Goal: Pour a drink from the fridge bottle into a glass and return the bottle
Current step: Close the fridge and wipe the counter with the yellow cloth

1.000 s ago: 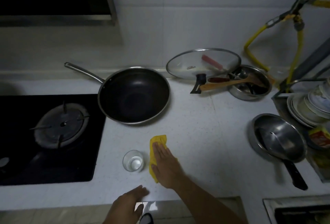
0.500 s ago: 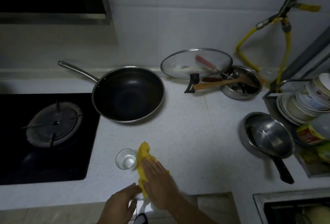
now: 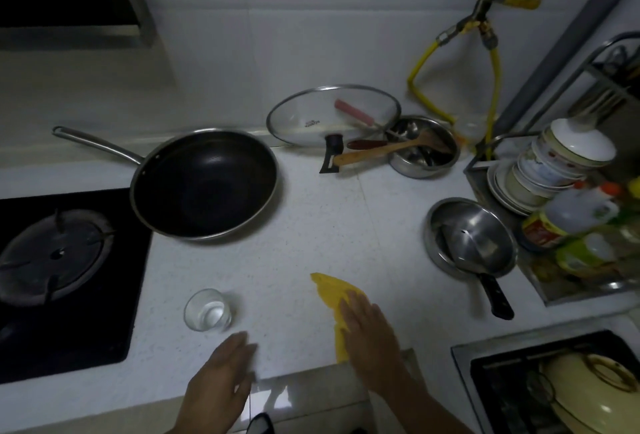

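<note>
A small clear glass (image 3: 207, 310) with a little clear liquid stands on the white counter (image 3: 346, 225) near the front edge, beside the hob. My right hand (image 3: 370, 333) lies flat, palm down, pressing a yellow cloth (image 3: 332, 295) onto the counter well to the right of the glass. My left hand (image 3: 221, 378) rests at the counter's front edge below the glass, fingers loosely together, holding nothing. No fridge bottle is in view.
A black wok (image 3: 204, 184) sits behind the glass, a gas hob (image 3: 59, 253) at left. A glass lid (image 3: 332, 115), a steel bowl with utensils (image 3: 426, 149), a steel saucepan (image 3: 471, 239), a dish rack (image 3: 554, 170) and bottles (image 3: 581, 215) crowd the right.
My right hand has slid the yellow cloth to the right, away from the glass it was touching. The view has shifted; my left hand stays at the counter edge.
</note>
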